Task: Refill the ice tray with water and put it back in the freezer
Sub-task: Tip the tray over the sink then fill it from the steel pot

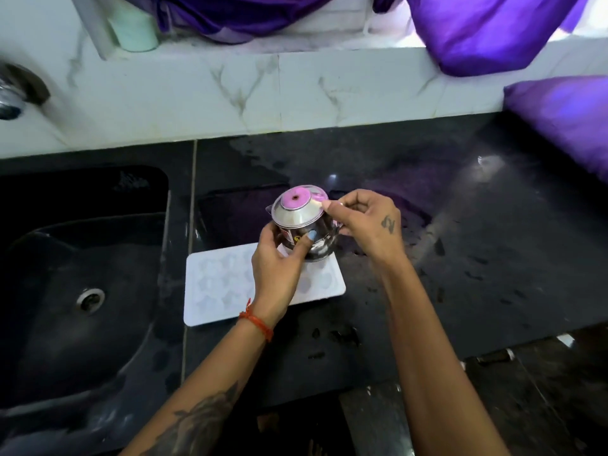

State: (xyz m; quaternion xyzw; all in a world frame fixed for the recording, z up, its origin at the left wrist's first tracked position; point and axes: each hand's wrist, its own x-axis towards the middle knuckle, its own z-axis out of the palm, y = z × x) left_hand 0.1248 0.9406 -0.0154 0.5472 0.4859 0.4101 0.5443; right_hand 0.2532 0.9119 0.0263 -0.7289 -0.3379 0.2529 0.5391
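White ice tray [227,284] lay flat on the black counter [460,258], just right of the sink [82,258]. Above its far end, steel pot [304,230] held up: left hand [274,258] curled round the body, right hand [362,222] pinching the lid rim. Purple cloth [487,31] draped over the white ledge behind.

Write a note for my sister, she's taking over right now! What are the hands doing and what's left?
Left hand grips the steel jug's body, held above the tray.
Right hand pinches the rim of its clear lid.
White ice tray lies flat on the black counter, right of the sink.
Done: tray set out, jug in hand.
Left: open the lid, fill the tray, carry it to the freezer. Whether the cells hold water can't be told.
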